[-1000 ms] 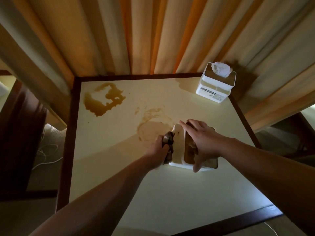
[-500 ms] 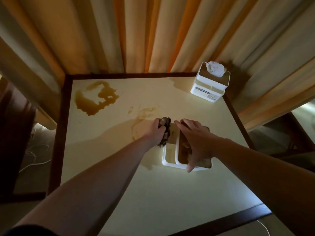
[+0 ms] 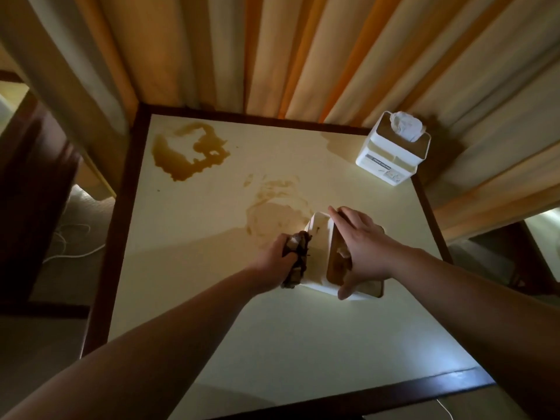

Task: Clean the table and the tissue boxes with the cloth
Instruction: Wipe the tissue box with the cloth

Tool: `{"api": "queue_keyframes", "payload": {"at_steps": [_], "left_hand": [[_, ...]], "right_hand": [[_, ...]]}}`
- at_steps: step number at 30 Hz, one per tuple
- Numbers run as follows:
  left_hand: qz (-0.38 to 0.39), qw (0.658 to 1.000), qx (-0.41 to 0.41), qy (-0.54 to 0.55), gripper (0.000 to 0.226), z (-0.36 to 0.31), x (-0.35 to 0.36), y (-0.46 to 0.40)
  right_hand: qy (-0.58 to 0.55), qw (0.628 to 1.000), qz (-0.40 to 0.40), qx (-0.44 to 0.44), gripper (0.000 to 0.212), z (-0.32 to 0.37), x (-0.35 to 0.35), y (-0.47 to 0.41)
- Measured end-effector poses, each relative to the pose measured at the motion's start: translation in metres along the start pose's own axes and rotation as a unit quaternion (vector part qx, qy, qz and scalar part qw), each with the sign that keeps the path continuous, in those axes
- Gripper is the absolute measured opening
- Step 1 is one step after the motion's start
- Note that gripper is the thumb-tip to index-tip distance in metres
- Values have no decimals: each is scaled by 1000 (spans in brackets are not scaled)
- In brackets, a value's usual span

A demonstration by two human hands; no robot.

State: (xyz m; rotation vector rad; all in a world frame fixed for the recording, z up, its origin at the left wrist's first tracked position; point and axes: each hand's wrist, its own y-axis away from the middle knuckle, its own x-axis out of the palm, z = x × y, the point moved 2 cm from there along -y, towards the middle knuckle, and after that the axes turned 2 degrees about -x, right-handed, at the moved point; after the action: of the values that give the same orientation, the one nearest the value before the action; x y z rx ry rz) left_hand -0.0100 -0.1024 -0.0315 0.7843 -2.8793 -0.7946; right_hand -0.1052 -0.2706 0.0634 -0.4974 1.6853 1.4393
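Gripping a crumpled dark cloth, the left hand presses it against the left side wall of the near tissue box, fingers curled round the wad. That white box sits right of the middle of the cream table, and the right hand clamps over its brown top, fingers reaching past the far edge and thumb hooked down at the near corner. Just beyond the box, a pale brown smear spreads across the tabletop, touching the box's far left corner. Over in the far left corner lies a darker brown spill, well apart from both hands. A second tissue box stands upright at the far right corner with a white tissue bunched out of its top. Striped curtains hang behind the table.
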Motion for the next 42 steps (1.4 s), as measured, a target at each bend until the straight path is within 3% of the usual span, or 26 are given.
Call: {"api": "queue_keyframes", "payload": {"at_steps": [10,20,28,36,42], "left_hand": [[-27,998,33,-49,31,-27,-9,-45],[-18,995,94,5,39,13,-6,-13],[-32,985,150,-79,47,-20,-20,-37],[-35,992,91,-77,31,-25,-26,-71],[37,995,67,-58,22,-2,-38,-39]], "right_hand": [[-9,1000,-11,-8,154,-3,3,1],[-58,998,-25,-6,155,-6,5,2],[-39,999,-19,-6,146,-7,6,1],[-34,998,-37,-22,157,-9,9,-1],[-57,998,-27,-6,158,-10,11,-3]]}}
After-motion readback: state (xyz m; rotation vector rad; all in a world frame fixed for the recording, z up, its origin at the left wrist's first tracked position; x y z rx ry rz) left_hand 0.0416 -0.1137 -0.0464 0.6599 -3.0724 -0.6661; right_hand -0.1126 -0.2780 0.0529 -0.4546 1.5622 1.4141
